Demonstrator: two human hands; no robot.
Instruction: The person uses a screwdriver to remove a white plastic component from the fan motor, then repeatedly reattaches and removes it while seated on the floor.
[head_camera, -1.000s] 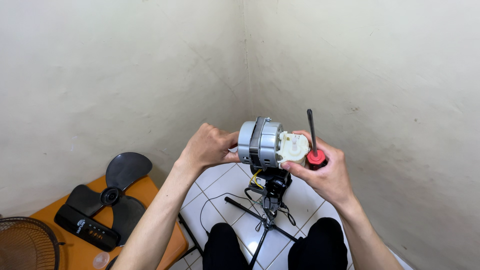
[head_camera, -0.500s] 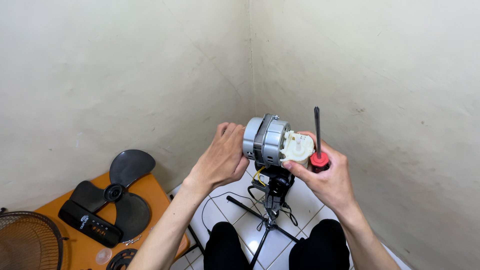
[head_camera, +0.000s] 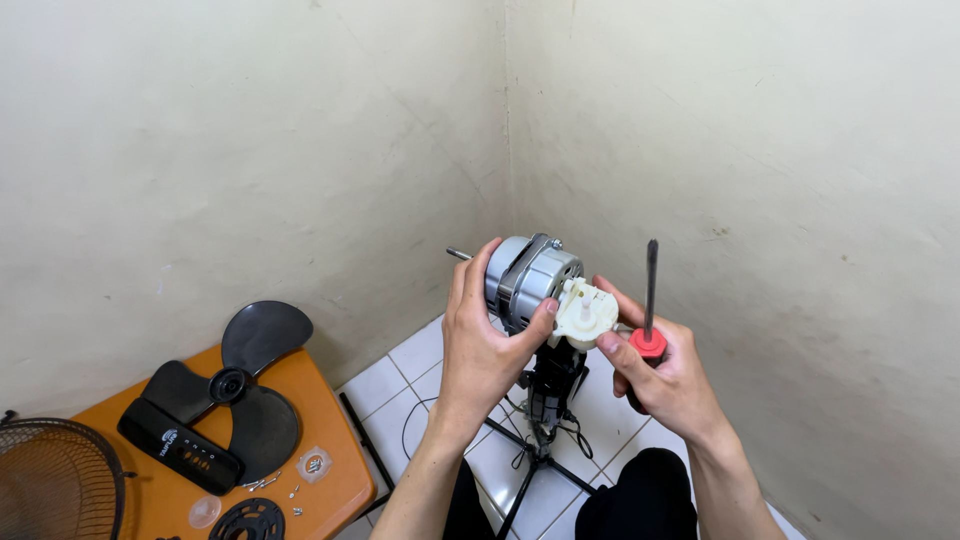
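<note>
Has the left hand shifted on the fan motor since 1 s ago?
Yes. The left hand moved right along the fan motor, toward the white gearbox; it was on the motor's left end, now its thumb reaches the gearbox.

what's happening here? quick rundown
A person holds a bare fan motor up in front of a wall corner. The left hand wraps its metal body, thumb near the white plastic gearbox on its end. The right hand touches that gearbox while gripping a red-handled screwdriver, shaft pointing up. Below stands the black fan stand with loose wires. On the orange table at left lie the black fan blade, a black control panel and a wire grille.
</note>
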